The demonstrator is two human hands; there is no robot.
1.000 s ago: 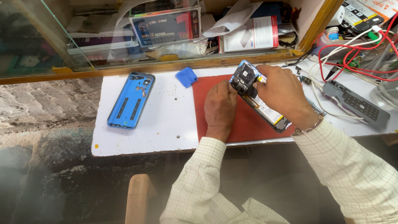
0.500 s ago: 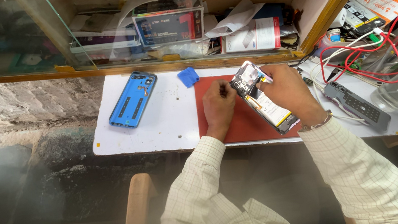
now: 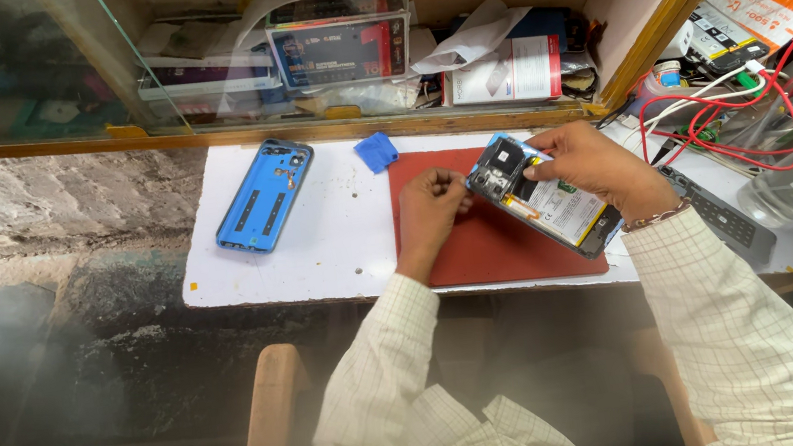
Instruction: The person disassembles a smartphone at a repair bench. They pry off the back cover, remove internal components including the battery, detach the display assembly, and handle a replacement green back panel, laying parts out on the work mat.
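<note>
opened phone (image 3: 547, 196), back cover off, sits tilted over the red mat (image 3: 480, 243), its long axis running from upper left down to lower right, camera end toward the shelf and the far end low by the person's right wrist. the right hand (image 3: 601, 168) grips it from the right side, fingers curled over the upper edge and thumb pressing near the camera end, so the exposed board and the pale battery face up. the left hand (image 3: 430, 209) is just beside the phone's upper left corner, fingers pinched narrow around something too small to make out (perhaps a fine tool or a screw, it cannot be told), its knuckles resting on the mat. of the two, the right hand bears the phone while the left only meets its near corner, so any work on that corner comes from the left. well apart to the left on the white bench (image 3: 320, 253) lies the blue back cover (image 3: 265, 196), inner side up, and a small blue pick (image 3: 376, 151) rests between it and the mat. red wires (image 3: 708, 129) tangle at the right.
</note>
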